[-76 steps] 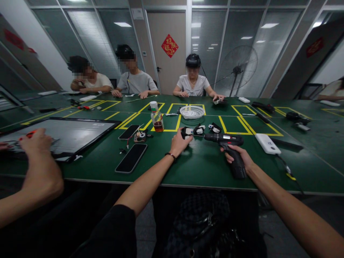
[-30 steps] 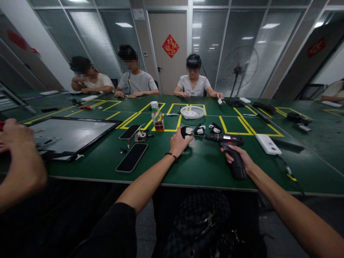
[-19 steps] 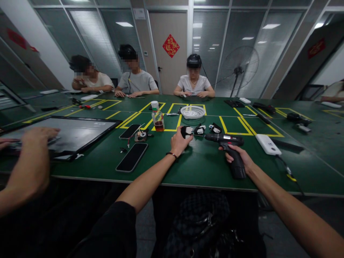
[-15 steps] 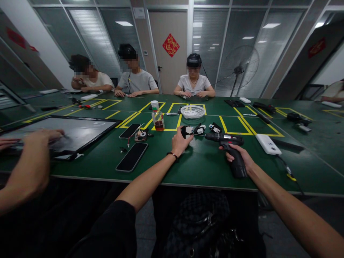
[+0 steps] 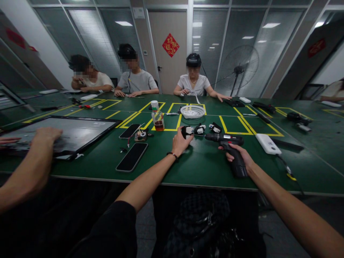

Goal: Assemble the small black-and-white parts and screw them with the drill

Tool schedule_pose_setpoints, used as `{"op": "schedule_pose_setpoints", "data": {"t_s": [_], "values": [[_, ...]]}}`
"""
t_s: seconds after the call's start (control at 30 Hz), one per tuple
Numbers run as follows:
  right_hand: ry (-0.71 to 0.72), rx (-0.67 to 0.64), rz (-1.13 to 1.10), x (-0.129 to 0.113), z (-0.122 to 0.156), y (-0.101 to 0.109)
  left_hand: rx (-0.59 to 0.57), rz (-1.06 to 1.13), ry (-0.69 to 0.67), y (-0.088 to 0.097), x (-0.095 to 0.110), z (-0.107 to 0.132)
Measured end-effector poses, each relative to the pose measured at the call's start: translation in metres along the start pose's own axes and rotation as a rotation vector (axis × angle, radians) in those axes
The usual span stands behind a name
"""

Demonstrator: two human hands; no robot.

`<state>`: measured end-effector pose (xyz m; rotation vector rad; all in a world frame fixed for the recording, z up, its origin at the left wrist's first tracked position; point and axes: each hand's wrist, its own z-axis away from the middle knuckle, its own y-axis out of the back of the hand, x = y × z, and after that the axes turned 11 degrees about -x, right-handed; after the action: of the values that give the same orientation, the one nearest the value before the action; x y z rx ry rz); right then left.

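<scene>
My left hand [image 5: 179,142] is closed on a small black and white part [image 5: 186,131] that rests on the green table [image 5: 204,165]. My right hand [image 5: 238,154] grips the handle of a black electric screwdriver [image 5: 227,143], which lies level with its bit pointing left at that part. Two more small black and white parts [image 5: 199,129] [image 5: 215,127] lie just behind the bit.
Two phones [image 5: 131,157] [image 5: 129,131], a small disc part [image 5: 141,135], a bottle [image 5: 157,118] and a white basket [image 5: 192,111] lie left and behind. A white power pack [image 5: 267,143] lies right. A neighbour's hand [image 5: 45,135] rests on a large panel [image 5: 67,133]. Three people sit opposite.
My hands and the screwdriver have stayed put. The neighbour's hand at left moved over the large panel. The person opposite reached an arm out to the right.
</scene>
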<state>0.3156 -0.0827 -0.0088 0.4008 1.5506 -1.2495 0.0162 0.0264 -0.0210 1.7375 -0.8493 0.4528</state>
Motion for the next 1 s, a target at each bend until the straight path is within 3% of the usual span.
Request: {"op": "schedule_pose_setpoints", "data": {"t_s": [0.53, 1.0], "values": [[0.021, -0.025, 0.041, 0.001, -0.002, -0.004, -0.025, -0.048, 0.061, 0.008, 0.013, 0.004], [0.078, -0.004, 0.014, 0.003, -0.003, -0.004, -0.038, -0.01, 0.05, 0.007, 0.009, 0.004]]}}
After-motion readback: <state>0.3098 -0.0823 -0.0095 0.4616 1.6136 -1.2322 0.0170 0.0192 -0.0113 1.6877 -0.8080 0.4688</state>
